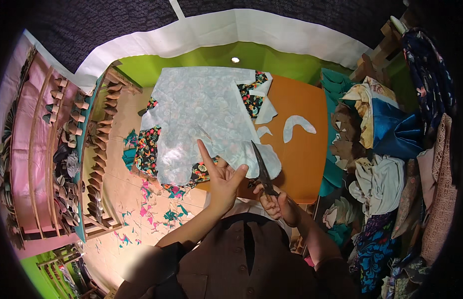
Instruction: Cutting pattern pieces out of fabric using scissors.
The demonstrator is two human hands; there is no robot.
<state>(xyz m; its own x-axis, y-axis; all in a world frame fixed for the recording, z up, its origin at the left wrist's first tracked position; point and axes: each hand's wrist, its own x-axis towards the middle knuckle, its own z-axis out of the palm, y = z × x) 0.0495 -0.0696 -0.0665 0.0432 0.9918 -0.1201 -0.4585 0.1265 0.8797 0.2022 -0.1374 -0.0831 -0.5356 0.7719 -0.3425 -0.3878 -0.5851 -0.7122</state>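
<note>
A pair of dark scissors (263, 169) is in my right hand (279, 203), blades pointing away from me; whether they are parted I cannot make out. The blades lie over the near right part of a thin whitish sheet (201, 109). Black floral fabric (148, 149) shows through this sheet and sticks out at its left, near and far right edges. My left hand (222, 178) is over the sheet's near edge, index finger and thumb stretched apart, other fingers partly hidden. Right of the sheet lie a curved white cut piece (295, 124) and a small white scrap (264, 131).
The orange table (303, 164) carries the work. Colourful fabric scraps (174, 212) litter the tiled floor at left. Wooden racks (94, 169) with rows of shoe-shaped pieces stand further left. Piles of folded cloth (378, 174) crowd the right side, and a white-edged dark cloth (291, 30) hangs beyond.
</note>
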